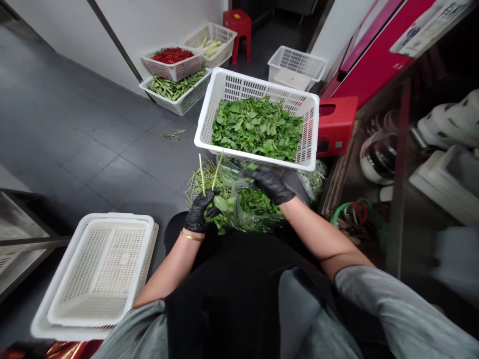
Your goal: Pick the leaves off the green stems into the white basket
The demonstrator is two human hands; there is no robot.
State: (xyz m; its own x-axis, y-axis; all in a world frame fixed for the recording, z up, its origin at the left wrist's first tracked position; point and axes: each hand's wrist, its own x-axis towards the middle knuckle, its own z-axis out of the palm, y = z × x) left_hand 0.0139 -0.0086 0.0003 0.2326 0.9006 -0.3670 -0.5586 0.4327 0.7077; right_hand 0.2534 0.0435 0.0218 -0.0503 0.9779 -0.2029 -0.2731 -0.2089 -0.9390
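My left hand (204, 211), in a black glove, is closed around leafy green stems (223, 205); two pale stalks stick up above the fingers. My right hand (268, 182), also gloved in black, is over a clear plastic bag of leafy greens (258, 202), just below the front rim of a white basket (258, 158). Motion smears its fingers; a bit of green shows by the fingertips, but whether they grip it is unclear. Picked green leaves (258, 127) fill much of the basket. Bare stems (198, 182) lie in a heap beyond my left hand.
Nested white baskets (144, 264) stand on the floor at left. Farther back are baskets of red chillies (174, 55), green vegetables (175, 86) and pale stalks (212, 47). A red stool (339, 122) is beside the leaf basket; shelving with containers (449, 184) runs along the right.
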